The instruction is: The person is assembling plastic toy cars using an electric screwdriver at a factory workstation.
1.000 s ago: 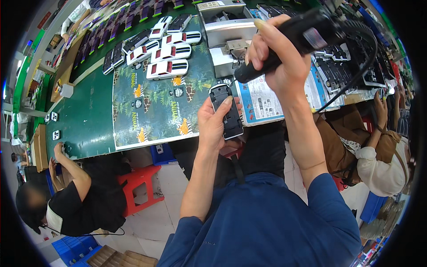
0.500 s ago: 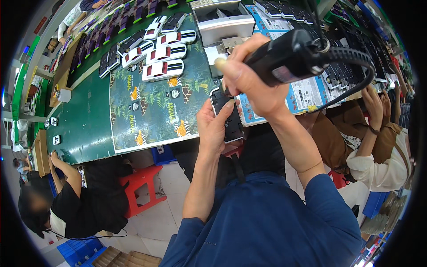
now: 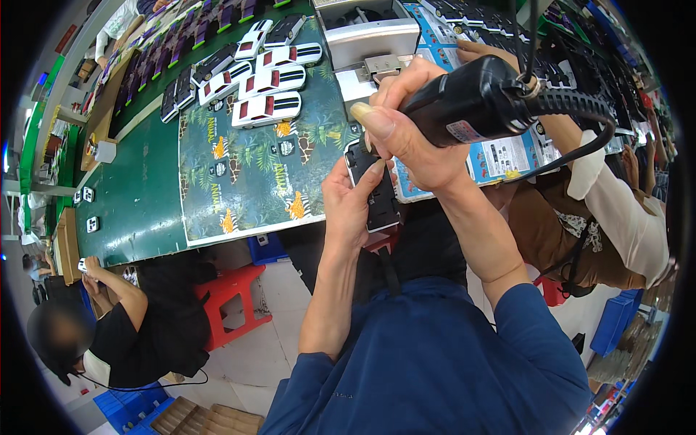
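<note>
My left hand (image 3: 346,203) is closed around a toy car (image 3: 383,201), held at the table's front edge with its black underside up and its thumb pressed on it. My right hand (image 3: 433,161) grips a black electric screwdriver (image 3: 467,101), tilted so its tip end points down at the car's far end. The fingers hide most of the tip and its contact with the car. A thick black cord (image 3: 605,119) curves from the tool's back end. Beyond my hands stands a metal box-like fixture (image 3: 371,43).
White toy cars (image 3: 267,109) and several dark ones stand at the far left of a printed sheet (image 3: 254,174) on the green table (image 3: 138,217). At right, a co-worker's arm (image 3: 562,134) reaches over the table near more cars. Another person (image 3: 119,304) sits at left beside a red stool (image 3: 232,297).
My hands, the screwdriver and the car have barely shifted. The co-worker at right has stretched an arm across the table. The person at left now holds up a small white car.
</note>
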{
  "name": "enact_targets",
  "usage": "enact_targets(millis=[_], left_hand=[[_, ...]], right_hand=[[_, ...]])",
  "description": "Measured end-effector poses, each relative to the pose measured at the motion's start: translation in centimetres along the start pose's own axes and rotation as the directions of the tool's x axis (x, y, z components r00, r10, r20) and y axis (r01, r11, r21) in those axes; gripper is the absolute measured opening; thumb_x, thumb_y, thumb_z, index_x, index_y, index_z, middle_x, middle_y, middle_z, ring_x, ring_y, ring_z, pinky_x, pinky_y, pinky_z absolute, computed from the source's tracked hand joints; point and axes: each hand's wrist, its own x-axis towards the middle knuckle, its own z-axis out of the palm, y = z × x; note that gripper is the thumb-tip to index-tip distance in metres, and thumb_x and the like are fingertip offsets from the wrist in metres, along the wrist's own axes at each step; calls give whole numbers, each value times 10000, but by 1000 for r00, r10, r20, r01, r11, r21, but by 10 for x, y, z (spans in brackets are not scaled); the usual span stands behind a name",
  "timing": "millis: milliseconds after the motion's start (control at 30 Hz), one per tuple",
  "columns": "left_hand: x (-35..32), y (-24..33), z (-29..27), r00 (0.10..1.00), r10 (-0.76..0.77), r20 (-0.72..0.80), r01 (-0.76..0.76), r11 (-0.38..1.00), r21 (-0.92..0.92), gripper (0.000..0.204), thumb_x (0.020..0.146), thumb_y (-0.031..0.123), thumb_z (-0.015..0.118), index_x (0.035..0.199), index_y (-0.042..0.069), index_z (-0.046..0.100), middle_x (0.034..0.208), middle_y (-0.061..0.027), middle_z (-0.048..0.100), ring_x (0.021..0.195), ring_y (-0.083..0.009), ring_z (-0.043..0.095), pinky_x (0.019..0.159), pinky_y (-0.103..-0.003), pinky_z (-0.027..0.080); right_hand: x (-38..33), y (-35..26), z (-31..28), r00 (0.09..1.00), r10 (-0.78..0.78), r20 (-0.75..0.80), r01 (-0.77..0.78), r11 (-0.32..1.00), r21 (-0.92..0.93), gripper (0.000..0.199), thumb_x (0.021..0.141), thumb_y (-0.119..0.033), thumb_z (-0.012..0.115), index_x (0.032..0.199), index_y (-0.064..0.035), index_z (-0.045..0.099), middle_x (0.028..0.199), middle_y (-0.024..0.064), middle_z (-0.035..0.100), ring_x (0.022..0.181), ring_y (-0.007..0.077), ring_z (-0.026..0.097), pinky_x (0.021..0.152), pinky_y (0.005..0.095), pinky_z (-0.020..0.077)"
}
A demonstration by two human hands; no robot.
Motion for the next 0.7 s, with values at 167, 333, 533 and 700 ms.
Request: enact_targets(millis=[167, 333, 533, 700], left_hand=[[0, -1, 1, 1000, 17, 2, -17, 1000, 16, 231, 908, 72, 697, 1120, 11, 628, 944, -41, 685, 775, -92, 646, 689, -249, 551], [-1, -1, 0, 1000, 21, 6, -22, 999, 41, 249, 900, 71, 705, 1132, 14, 634, 934, -39, 688, 772, -95, 650, 697, -249, 554], [3, -1, -3, 1000, -13, -28, 11, 998, -65, 232, 912, 72, 683, 1130, 14, 628, 954, -71, 700, 784, -134, 680, 708, -283, 590], [5, 5, -22, 994, -103, 32, 108, 943, -314, 403, 892, -27, 602, 1275, 5, 479, 1191, -192, 616, 1127, -319, 624, 964, -585, 540]], right_hand=[[-2, -2, 6, 985, 58, -163, -41, 994, 105, 259, 826, -93, 799, 701, -50, 575, 579, -52, 508, 523, 15, 456, 495, 191, 371], [-3, -7, 4, 984, 69, -166, -51, 992, 116, 240, 822, -105, 801, 743, -43, 584, 586, -56, 505, 538, 12, 459, 513, 186, 376], [7, -17, -2, 984, 63, -165, -18, 965, 262, 191, 811, -102, 800, 787, -39, 621, 608, -12, 578, 524, 40, 536, 503, 188, 428], [39, -25, -34, 974, -142, -179, 162, 982, 102, 99, 948, -115, 576, 948, -20, 548, 657, 48, 511, 546, 156, 526, 610, 339, 488]])
